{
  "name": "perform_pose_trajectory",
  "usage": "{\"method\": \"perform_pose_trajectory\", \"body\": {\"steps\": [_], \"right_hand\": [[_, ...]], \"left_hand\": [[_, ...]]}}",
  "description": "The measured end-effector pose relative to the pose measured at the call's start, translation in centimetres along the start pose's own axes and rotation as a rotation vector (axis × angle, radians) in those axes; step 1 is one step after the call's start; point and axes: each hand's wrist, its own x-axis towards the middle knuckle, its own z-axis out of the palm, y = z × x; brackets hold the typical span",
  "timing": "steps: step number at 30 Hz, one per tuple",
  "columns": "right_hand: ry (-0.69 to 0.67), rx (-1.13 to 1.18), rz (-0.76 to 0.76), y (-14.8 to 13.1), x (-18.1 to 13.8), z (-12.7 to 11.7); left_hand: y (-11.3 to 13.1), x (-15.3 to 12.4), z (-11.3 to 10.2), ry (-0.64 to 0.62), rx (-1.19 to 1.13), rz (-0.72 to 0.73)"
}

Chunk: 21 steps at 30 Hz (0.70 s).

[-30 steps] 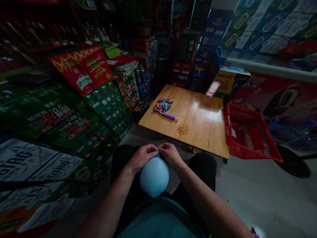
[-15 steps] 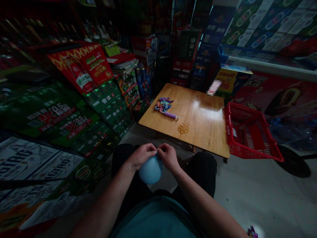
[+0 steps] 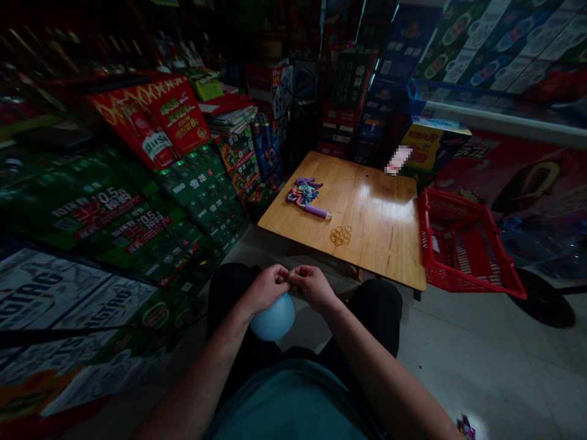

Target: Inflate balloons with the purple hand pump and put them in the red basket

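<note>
Head view: the balloon [image 3: 274, 321] has swung left, neck hidden. Left hand [image 3: 267, 288] pinches it; right hand [image 3: 313, 286], fingers together, hides its hold.

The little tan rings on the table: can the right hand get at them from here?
Likely yes: the rings lie near the closest edge of the table, with nothing visible blocking the right hand. It seems occupied with the balloon, though, so may need freeing first.

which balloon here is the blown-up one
The light blue balloon just below the left hand: it is round and full, while the multicoloured balloons heaped on the wooden table lie limp.
</note>
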Motion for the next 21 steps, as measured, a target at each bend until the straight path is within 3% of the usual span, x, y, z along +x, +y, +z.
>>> {"method": "perform_pose_trajectory", "body": {"steps": [3, 6, 16, 21], "right_hand": [[0.024, -0.063, -0.079, 0.1, -0.1, 0.1], [0.059, -0.081, -0.136, 0.2, -0.3, 0.0], [0.071, -0.257, -0.289, -1.3, -2.2, 0.0], [0.134, -0.516, -0.382, -1.4, -2.5, -0.3]], "left_hand": [[0.3, 0.1, -0.2, -0.064, -0.057, 0.012], [0.5, 0.0, -0.5, -0.032, -0.152, -0.071], [-0.4, 0.1, -1.1, -0.023, -0.701, -0.284], [0.4, 0.4, -0.3, 0.017, -0.638, -0.244]]}}
